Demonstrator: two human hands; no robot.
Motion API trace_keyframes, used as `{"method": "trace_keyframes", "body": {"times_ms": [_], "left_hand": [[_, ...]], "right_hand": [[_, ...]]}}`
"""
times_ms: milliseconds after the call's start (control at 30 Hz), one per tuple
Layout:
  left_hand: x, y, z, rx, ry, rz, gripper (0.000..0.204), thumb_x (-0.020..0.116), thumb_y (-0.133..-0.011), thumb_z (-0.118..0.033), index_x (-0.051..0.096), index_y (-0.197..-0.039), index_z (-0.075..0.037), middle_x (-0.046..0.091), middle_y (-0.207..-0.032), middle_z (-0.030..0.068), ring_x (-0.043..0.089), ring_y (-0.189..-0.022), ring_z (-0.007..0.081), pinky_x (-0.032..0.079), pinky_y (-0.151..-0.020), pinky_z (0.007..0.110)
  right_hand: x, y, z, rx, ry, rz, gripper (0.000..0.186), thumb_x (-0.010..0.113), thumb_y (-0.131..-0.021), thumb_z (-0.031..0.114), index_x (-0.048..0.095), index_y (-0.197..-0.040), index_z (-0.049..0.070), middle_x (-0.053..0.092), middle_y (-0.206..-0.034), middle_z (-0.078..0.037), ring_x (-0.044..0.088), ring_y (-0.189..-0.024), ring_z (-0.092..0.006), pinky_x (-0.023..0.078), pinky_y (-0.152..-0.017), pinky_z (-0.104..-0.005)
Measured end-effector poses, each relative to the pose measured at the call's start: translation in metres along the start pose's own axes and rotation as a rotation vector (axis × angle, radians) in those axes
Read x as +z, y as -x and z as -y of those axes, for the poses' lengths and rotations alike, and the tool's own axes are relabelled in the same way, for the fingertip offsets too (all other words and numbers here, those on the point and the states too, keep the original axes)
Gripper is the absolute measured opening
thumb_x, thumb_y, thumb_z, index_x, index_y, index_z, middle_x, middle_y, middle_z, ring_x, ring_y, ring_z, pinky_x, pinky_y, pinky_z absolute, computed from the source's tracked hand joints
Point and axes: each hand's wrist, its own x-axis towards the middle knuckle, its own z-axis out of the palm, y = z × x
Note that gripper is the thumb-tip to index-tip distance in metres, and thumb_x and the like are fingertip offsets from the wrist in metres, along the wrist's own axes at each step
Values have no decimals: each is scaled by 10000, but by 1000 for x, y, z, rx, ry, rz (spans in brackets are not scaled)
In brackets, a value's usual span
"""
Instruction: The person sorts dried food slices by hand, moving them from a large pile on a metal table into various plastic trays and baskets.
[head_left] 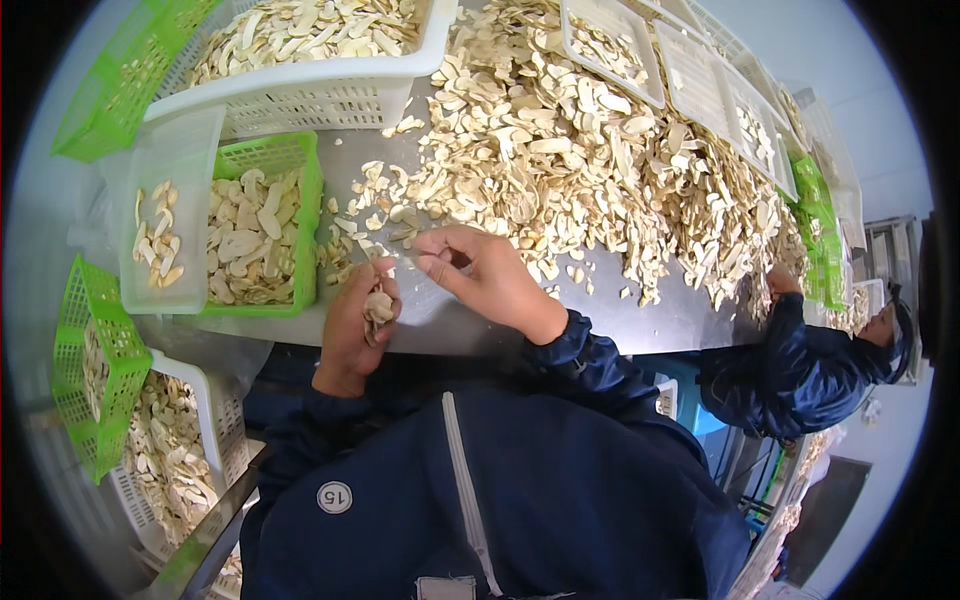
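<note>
My left hand (355, 325) is closed around pale dried mushroom slices (379, 310), near the front edge of the steel table (340, 170). Just right of it, my right hand (485, 280) has thumb and forefinger closed together; whatever sits between them is too small to make out. A large heap of sliced mushrooms (570, 140) spreads behind my hands. To their left, a green basket (315, 220) holds larger slices, beside a translucent tray (172, 140) with several slices on it.
A white crate (400, 100) of slices stands behind. Green baskets (130, 355) and white crates (210, 400) flank the lower left. Trays (690, 80) line the back right. At the right a co-worker in dark blue (780, 380) reaches into the heap.
</note>
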Motion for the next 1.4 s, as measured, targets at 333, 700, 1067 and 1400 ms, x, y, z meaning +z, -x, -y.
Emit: {"method": "trace_keyframes", "body": {"times_ms": [333,700,1067,1400], "left_hand": [[-34,-5,17,-302,505,327,328,400,-1077,-310,564,-1133,-31,622,-994,132,619,-764,180,451,-407,217],[-33,12,10,-264,575,221,337,418,-1068,-302,569,-1103,-2,605,-995,110,622,-805,171,456,-451,202],[-39,11,15,-293,470,201,278,431,-1070,-301,539,-1054,-45,556,-951,90,587,-805,185,452,-431,201],[-41,13,16,-304,543,265,307,407,-1076,-309,548,-1037,-39,584,-975,103,616,-827,194,479,-442,206]], "right_hand": [[-9,9,-31,1,528,-110,281,700,-847,154,667,-1117,85,672,-930,-149,653,-814,-358,536,-713,-428],[4,0,-27,-216,593,-36,265,725,-806,166,682,-1060,104,658,-985,-102,631,-915,-312,522,-786,-409],[2,0,-34,-25,478,-115,153,662,-874,143,686,-1022,112,686,-925,-98,657,-839,-331,532,-745,-419],[28,6,-25,-296,587,-76,219,720,-826,173,664,-1019,87,648,-863,-104,645,-786,-332,519,-675,-418]]}}
